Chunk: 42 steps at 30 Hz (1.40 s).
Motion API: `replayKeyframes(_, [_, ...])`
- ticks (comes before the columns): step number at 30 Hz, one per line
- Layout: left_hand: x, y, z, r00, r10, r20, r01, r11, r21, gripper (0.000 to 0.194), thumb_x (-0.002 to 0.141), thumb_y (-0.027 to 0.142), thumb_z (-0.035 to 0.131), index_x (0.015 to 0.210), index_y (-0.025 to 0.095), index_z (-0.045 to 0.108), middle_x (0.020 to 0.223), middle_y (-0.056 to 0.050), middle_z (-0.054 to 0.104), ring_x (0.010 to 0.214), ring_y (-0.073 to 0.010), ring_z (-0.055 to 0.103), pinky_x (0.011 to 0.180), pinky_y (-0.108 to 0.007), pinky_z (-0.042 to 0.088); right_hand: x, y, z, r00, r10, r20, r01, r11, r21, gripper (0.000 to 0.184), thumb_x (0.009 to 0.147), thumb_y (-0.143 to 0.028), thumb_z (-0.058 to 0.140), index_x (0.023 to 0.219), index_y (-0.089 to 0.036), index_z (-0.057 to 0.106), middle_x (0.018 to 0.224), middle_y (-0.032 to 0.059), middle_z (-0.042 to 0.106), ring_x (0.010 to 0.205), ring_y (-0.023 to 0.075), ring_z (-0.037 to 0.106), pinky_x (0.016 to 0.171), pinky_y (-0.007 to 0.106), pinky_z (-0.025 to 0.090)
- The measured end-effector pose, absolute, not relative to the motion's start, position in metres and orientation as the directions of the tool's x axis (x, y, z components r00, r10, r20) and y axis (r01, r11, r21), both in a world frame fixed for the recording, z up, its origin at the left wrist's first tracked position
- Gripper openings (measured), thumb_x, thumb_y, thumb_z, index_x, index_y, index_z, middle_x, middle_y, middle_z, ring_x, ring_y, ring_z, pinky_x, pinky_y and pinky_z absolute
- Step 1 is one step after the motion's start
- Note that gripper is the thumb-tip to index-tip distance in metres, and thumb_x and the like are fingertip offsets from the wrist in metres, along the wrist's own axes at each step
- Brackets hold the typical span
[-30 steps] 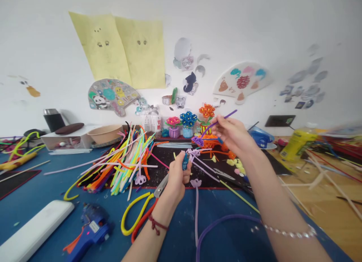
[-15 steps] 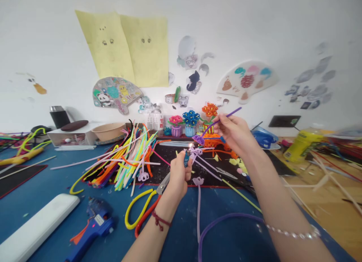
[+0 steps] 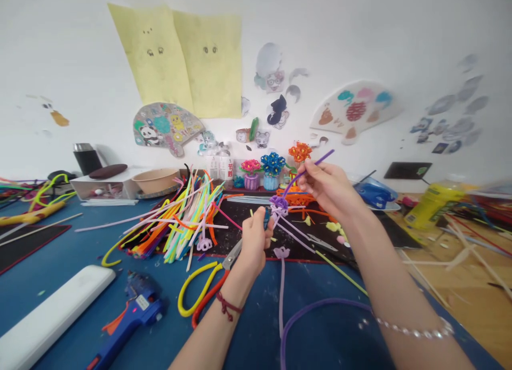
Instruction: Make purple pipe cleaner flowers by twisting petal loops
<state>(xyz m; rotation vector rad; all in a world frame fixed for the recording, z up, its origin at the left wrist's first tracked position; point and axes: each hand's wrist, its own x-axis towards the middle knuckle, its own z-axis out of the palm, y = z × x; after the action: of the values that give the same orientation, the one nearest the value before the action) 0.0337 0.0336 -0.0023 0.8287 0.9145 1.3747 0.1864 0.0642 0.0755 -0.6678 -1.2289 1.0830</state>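
Observation:
My left hand (image 3: 253,239) is wrapped round a small teal lighter (image 3: 266,219), held upright; no flame shows at its top. Between the thumb and fingers of my right hand (image 3: 326,186) is the stem of a purple pipe-cleaner flower (image 3: 279,202). Its looped head hangs down to the left, just above and beside the lighter. Below my hands a lilac pipe-cleaner flower (image 3: 282,252) lies with its stem towards me. More lilac pieces lie behind the lighter, partly hidden. A long purple pipe cleaner (image 3: 320,302) curves across the blue table near my right forearm.
Scissors (image 3: 206,287) with yellow and red handles lie by my left wrist. Left of them are a blue glue gun (image 3: 134,316) and a white box-like bar (image 3: 60,311). A pile of pipe cleaners (image 3: 192,215) and small potted flowers (image 3: 272,173) stand towards the wall.
The flame seen at the lighter is no longer visible. The purple flower has come slightly lower and to the left with my right hand, its head now closer to the lighter.

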Motion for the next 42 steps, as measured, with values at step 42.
replayKeyframes(42, [0.033, 0.034, -0.004, 0.013, 1.0, -0.017, -0.225, 0.019, 0.974, 0.051, 0.077, 0.063, 0.048, 0.054, 0.018, 0.046, 0.042, 0.009, 0.027, 0.037, -0.0032, 0.014, 0.038, -0.019, 0.011, 0.191, 0.068, 0.076, 0.032, 0.937, 0.349, -0.363, 0.336, -0.869, 0.026, 0.068, -0.038, 0.082, 0.065, -0.017, 0.067, 0.056, -0.0015, 0.06, 0.05, 0.0072, 0.054, 0.046, 0.016, 0.045])
